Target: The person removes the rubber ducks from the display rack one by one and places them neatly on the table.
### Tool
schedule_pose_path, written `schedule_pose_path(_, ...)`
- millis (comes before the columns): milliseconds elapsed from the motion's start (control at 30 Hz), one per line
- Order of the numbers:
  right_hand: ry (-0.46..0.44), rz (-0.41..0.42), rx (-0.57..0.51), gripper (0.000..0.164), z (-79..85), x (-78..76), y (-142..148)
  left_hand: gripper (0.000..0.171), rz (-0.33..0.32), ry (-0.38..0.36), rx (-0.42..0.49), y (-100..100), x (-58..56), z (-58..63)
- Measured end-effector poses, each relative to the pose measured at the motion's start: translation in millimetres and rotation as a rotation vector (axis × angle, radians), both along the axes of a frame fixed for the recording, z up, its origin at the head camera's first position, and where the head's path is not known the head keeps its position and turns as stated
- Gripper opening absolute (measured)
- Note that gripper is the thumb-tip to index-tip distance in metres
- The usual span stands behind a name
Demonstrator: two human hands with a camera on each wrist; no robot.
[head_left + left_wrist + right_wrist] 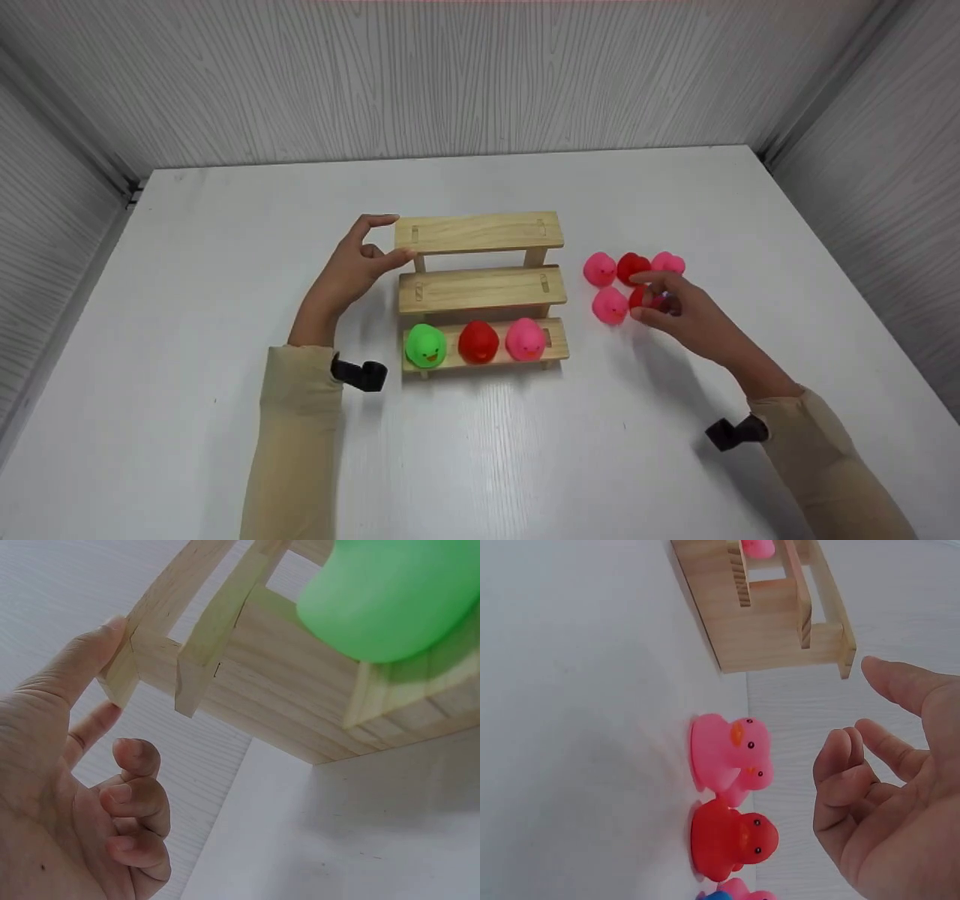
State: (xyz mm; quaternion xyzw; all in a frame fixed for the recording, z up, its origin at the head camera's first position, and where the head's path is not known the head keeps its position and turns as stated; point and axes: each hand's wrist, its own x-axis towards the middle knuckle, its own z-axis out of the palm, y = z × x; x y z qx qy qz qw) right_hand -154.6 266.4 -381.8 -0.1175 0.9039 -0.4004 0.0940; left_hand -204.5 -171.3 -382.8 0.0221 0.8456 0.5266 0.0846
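A three-step wooden rack [482, 290] stands mid-table. My left hand [351, 264] pinches the left end of its top step; the left wrist view shows thumb and forefinger on either side of the board, other fingers curled. On the lowest step sit a green duck [426, 346], a red duck [478, 343] and a pink duck [526, 340]. My right hand [688, 311] hovers over a group of ducks right of the rack, partly covering a front red duck [637, 298]. In the right wrist view, thumb and forefinger are spread with nothing between them.
Beside that red duck is a pink duck [610, 306]. Behind them stand another pink duck [600, 269], a red duck [632, 267] and a further pink duck [668, 262]. A blue object [717, 895] peeks in at the right wrist view's bottom edge. Panels enclose the white table [495, 457].
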Motion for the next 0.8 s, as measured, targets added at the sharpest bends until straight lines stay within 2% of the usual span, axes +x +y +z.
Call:
schedule_pose_path(200,-0.034,-0.009,-0.018,0.053,2.8,2.4,-19,0.070,0.003,-0.009,-0.007,0,-0.3,0.4)
schedule_pose_path(467,-0.014,0.068,-0.062,0.053,-3.8,6.6,-38,0.068,0.008,-0.004,0.006,0,1.1,0.1)
schedule_pose_path(800,-0.056,0.131,-0.020,0.057,-12.3,11.7,-65,0.070,0.000,-0.010,0.004,0,0.5,-0.1)
